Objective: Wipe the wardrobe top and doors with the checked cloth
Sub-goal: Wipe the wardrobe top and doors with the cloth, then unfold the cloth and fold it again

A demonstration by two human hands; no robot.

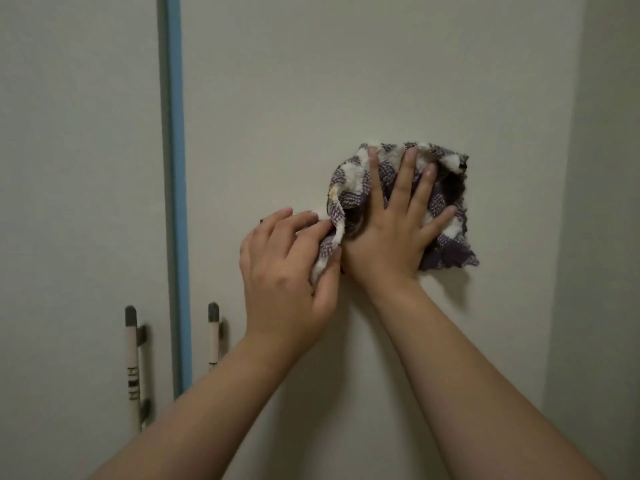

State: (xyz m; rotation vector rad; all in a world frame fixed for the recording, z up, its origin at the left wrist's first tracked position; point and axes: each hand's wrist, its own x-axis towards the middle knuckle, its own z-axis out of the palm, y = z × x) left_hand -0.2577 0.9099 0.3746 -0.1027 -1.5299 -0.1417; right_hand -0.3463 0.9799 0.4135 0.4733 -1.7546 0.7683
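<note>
A purple-and-white checked cloth (446, 188) lies crumpled flat against the pale right wardrobe door (311, 98). My right hand (394, 223) presses on it with the fingers spread, palm to the door. My left hand (287, 271) is just to its lower left and pinches the cloth's lower left corner between thumb and fingers. Part of the cloth is hidden under my right palm.
The left wardrobe door (76, 150) meets the right one at a blue vertical strip (178, 168). Two upright bar handles, the left handle (133, 362) and the right handle (213, 336), sit low beside that strip. A side wall (602, 202) stands at the right.
</note>
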